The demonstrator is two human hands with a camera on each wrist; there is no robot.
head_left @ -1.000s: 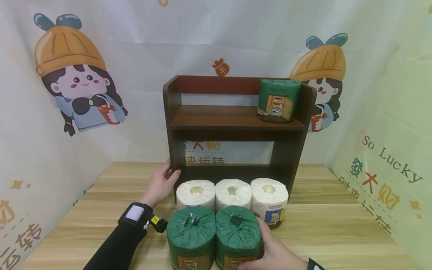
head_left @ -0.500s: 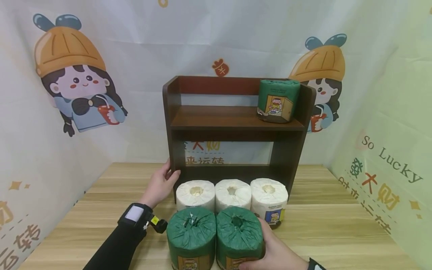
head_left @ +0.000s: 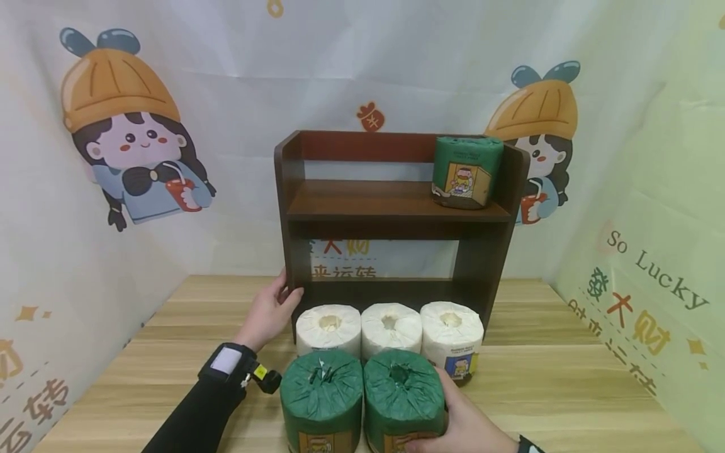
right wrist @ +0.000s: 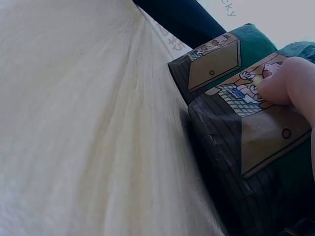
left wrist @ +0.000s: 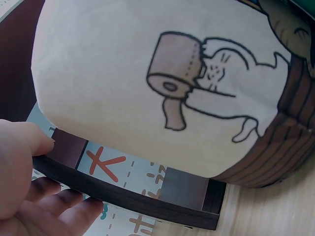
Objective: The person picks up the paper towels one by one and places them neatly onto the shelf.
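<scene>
My left hand [head_left: 269,313] grips the left side panel of a dark brown two-tier wooden shelf [head_left: 396,200]. In the left wrist view, thumb and fingers [left wrist: 81,209] lie on either side of the panel's edge. My right hand [head_left: 467,423] holds the nearer right toilet roll [head_left: 403,390], wrapped in green paper, from its right side. Its thumb [right wrist: 290,88] lies on the printed front in the right wrist view. The other front green toilet roll [head_left: 321,390] stands close to its left. Behind them, three white-wrapped toilet rolls [head_left: 391,324] stand in a row before the shelf.
Another green toilet roll [head_left: 467,173] stands at the right end of the upper shelf board. Everything rests on a wood-grain table [head_left: 555,371]. A pale printed cloth backdrop [head_left: 243,75] hangs behind and along both sides.
The right front green roll has shifted slightly to the right with my right hand, parting a little from the left one. The left hand stays on the shelf panel.
</scene>
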